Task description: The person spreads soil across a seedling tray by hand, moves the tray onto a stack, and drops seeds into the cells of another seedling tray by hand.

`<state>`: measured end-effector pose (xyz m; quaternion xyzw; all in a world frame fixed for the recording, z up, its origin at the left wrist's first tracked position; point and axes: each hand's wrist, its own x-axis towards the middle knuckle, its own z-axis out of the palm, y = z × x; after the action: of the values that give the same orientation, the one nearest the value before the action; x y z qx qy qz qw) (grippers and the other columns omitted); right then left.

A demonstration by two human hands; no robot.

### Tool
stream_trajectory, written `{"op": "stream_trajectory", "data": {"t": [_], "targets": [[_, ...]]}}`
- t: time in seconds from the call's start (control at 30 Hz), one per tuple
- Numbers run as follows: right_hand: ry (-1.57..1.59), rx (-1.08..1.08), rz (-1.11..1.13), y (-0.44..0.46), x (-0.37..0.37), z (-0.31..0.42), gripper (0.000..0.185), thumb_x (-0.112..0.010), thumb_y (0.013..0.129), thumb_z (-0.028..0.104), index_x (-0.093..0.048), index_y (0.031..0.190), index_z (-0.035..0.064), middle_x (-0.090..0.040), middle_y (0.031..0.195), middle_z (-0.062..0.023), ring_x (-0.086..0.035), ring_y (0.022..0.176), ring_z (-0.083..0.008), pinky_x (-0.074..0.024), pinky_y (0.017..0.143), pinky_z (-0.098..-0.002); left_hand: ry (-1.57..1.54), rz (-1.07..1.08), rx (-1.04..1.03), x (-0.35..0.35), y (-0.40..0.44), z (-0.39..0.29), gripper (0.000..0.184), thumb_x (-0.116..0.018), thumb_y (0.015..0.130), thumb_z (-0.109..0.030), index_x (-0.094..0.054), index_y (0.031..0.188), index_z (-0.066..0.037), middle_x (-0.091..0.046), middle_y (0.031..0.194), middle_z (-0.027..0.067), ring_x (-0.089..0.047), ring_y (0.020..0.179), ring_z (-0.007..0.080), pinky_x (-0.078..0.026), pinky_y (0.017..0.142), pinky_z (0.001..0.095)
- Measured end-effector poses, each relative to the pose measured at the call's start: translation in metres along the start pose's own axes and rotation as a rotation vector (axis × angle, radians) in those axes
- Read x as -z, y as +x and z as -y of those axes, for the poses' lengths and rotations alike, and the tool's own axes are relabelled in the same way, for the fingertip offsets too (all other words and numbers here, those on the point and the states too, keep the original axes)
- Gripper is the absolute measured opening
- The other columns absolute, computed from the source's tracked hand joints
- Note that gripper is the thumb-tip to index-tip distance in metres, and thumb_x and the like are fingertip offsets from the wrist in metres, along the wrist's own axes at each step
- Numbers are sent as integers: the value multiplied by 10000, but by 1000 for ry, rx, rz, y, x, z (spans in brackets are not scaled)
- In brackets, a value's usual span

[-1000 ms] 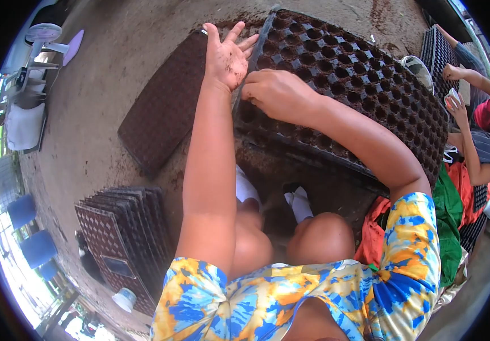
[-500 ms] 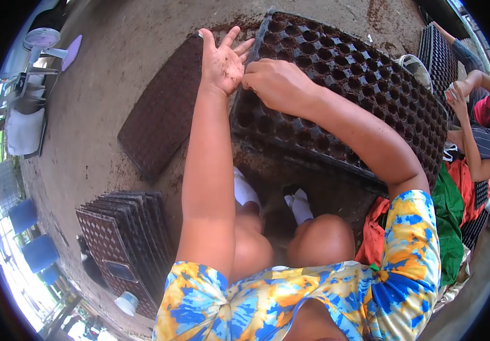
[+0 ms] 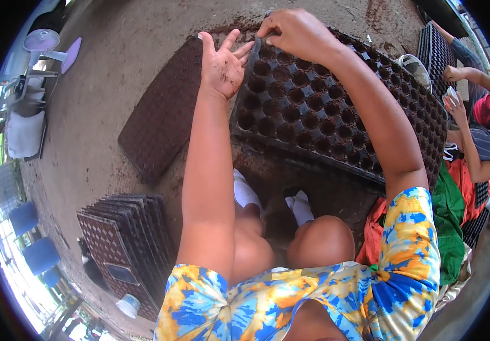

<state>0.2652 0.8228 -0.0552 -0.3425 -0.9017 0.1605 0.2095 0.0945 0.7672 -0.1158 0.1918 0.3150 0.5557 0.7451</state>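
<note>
My left hand (image 3: 225, 69) is held palm up with its fingers spread, beside the left edge of the black seedling tray (image 3: 282, 140). Small dark specks lie on that palm; I cannot tell what they are. Over the tray's far left corner, my right hand (image 3: 300, 35) has thumb and forefinger drawn together in a pinch, and anything between them is too small to see. Round cells of the tray hold brown soil with hollows in them. It appears to rest on other trays.
A soil-covered tray (image 3: 162, 111) lies on the floor at left. Nearer stands a leaning stack of trays (image 3: 122, 244) with a white cup (image 3: 127, 306). At right are a white bucket (image 3: 415, 71), green cloth (image 3: 448, 213) and another person's hand (image 3: 455, 107) near more trays.
My right hand has moved from beside my left palm up to the tray's far left corner. My left hand has stayed almost still. At right, the other person's hands have moved apart.
</note>
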Motion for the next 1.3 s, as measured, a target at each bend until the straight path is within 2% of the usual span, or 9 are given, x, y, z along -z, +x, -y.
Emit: {"op": "stream_trajectory", "data": {"t": [0.2,0.33,0.4,0.53,0.67,0.87,0.97,1.07,1.3], "targets": [[-67,35,178,3,-15,-5,180,-635,700,127,-678,864,68,-652,847,-123,-625,801,-302,-493,735,-370,36,-11,11,-4,-1,0,935,-214,798,-764,-124,1433,-83,-280,1389,275,-359,1235,387,-319,1015,496],[-20,-48,-15,18,1,-24,203,-646,699,140,-683,888,79,-663,844,-121,-639,777,-280,-503,708,-360,37,-1,18,-4,-1,1,931,-207,801,-761,-107,1439,-90,-301,1377,272,-381,1217,380,-324,1010,492],[-66,-30,149,13,-19,-33,204,-651,695,139,-686,888,81,-666,839,-116,-643,789,-269,-505,714,-354,48,-23,19,-5,-2,1,927,-203,804,-759,-105,1440,-91,-301,1375,274,-372,1222,383,-320,1013,495],[-66,65,165,26,-10,-41,207,-655,697,140,-689,893,83,-670,841,-105,-645,777,-263,-504,715,-358,51,-17,15,-4,-1,1,921,-200,806,-758,-119,1438,-93,-299,1376,274,-369,1221,389,-315,1016,496],[-49,-197,97,43,19,-38,187,-594,675,130,-708,821,107,-658,766,-150,-648,756,-293,-511,701,-393,70,-15,18,-5,-1,0,918,-206,806,-758,-145,1431,-88,-300,1374,276,-359,1225,389,-308,1020,499],[-154,-169,209,41,-12,-51,189,-591,681,141,-712,825,121,-662,789,-142,-646,765,-302,-514,717,-389,59,-16,19,-7,1,1,922,-209,805,-758,-166,1422,-75,-285,1379,279,-330,1242,390,-292,1030,503],[-92,-113,27,54,4,-68,180,-611,674,148,-716,819,137,-662,784,-137,-652,762,-281,-514,716,-381,75,-21,22,-9,-2,1,923,-208,804,-759,-171,1421,-73,-287,1377,279,-331,1241,389,-290,1030,503],[-206,-263,134,53,-2,-74,185,-617,677,159,-713,834,133,-663,800,-139,-650,779,-288,-511,729,-383,86,-28,22,-12,-2,1,924,-208,805,-759,-172,1420,-71,-289,1375,280,-334,1240,389,-287,1030,504],[-108,-191,-68,45,0,-88,174,-618,675,151,-704,821,112,-660,785,-144,-641,776,-305,-507,734,-386,50,6,24,-10,-2,1,921,-223,806,-755,-167,1421,-72,-291,1371,284,-349,1230,390,-290,1028,509]]}}
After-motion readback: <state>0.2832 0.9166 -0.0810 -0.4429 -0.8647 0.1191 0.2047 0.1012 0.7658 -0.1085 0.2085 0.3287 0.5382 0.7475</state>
